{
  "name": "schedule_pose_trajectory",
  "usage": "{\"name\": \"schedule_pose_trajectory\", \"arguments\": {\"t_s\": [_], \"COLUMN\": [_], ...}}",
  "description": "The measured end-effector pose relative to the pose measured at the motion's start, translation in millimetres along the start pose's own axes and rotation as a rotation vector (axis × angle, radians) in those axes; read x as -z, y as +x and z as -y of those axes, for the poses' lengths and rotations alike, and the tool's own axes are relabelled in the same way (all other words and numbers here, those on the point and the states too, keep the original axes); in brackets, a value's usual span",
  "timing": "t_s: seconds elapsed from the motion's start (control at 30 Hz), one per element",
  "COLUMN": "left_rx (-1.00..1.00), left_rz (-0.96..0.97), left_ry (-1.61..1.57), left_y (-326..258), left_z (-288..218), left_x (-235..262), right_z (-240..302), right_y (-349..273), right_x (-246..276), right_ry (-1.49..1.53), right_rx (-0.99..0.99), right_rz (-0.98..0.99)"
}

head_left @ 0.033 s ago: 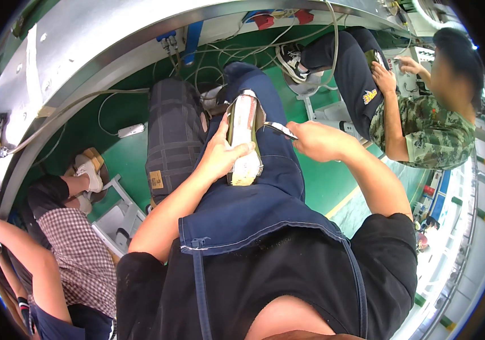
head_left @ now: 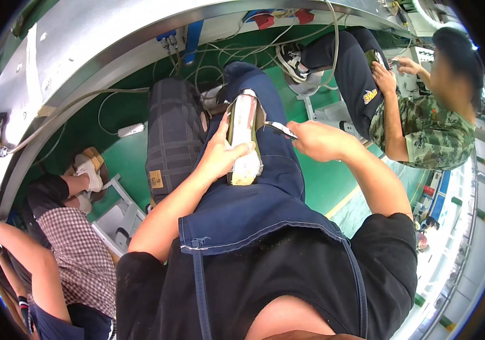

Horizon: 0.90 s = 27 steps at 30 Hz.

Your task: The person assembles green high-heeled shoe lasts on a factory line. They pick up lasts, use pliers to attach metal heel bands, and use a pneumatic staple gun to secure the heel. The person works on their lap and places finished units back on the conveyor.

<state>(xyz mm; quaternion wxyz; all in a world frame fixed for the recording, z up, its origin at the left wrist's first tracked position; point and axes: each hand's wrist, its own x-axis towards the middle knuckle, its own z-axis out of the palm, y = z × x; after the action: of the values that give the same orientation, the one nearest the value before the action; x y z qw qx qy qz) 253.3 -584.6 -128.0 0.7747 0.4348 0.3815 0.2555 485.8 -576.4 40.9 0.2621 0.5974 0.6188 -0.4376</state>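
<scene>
A long shoe upper [head_left: 245,122] lies sole side up on my lap, over the dark blue apron. Its underside is white with reddish markings, its sides are olive green, and a yellowish patch marks the near end. My left hand [head_left: 222,153] is closed around its left side, with the thumb laid across the near part. In my right hand [head_left: 316,140] is a metal tool that looks like pincers [head_left: 280,130]. The tool's tip meets a flap of olive material [head_left: 260,116] standing out from the upper's right edge. My right fingers hide the handles.
A metal bench [head_left: 100,62] curves across the far side, with cables [head_left: 219,59] hanging beneath. A co-worker [head_left: 424,119] sits at the right, another person [head_left: 72,249] at the left. A white power strip [head_left: 131,130] lies on the green floor beside a dark trouser leg [head_left: 174,136].
</scene>
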Motion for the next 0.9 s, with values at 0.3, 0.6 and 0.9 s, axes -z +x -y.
{"name": "schedule_pose_trajectory", "arguments": {"t_s": [0.3,0.6,0.9], "left_rx": [-0.018,-0.025,-0.015], "left_rz": [0.011,0.001,0.007], "left_ry": [0.015,0.018,-0.019], "left_y": [-6,-10,-7], "left_z": [-8,-8,-1], "left_x": [-4,-9,-11], "right_z": [7,5,0], "right_y": [1,2,5], "right_x": [9,7,9], "right_ry": [-0.026,-0.076,-0.094], "right_rx": [0.061,0.115,0.156], "right_rz": [0.053,0.051,0.071]}}
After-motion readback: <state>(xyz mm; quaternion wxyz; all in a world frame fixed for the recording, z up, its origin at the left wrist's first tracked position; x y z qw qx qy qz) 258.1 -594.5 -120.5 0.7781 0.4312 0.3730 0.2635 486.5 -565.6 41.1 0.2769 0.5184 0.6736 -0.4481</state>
